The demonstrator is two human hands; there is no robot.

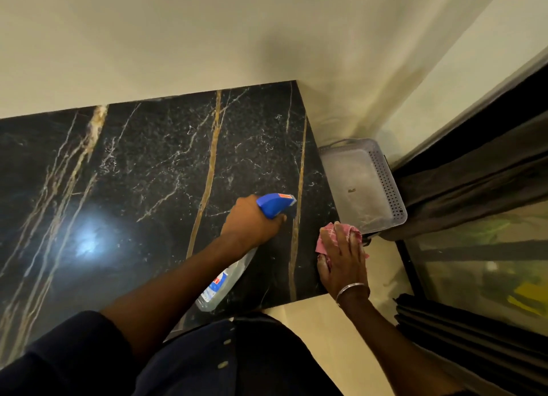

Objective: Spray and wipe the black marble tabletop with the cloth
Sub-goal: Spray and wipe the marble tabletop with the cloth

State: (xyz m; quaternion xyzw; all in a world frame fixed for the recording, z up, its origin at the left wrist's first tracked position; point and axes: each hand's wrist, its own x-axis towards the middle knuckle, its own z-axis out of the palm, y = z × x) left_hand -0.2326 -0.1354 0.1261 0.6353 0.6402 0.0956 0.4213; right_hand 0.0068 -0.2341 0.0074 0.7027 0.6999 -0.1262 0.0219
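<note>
down on the left, the black marble desk (133,173) runs under a cream wall, its glossy top crossed by gold and white veins and carrying a bright glare patch near the left side. further right, the left hand (252,220) is wrapped around the neck of a clear spray bottle (228,277) with a blue trigger head (275,204), nozzle aimed toward the desk's right edge (the bottle body slants back under the forearm). just beside it, the right hand (341,259) lies flat with fingers spread, pressing a pink cloth (329,237) onto the desk's right front corner; a metal bangle (351,289) circles that wrist. beyond the edge, a pale perforated plastic basket (361,185) sits on the floor, near dark curtains (474,182).
</note>
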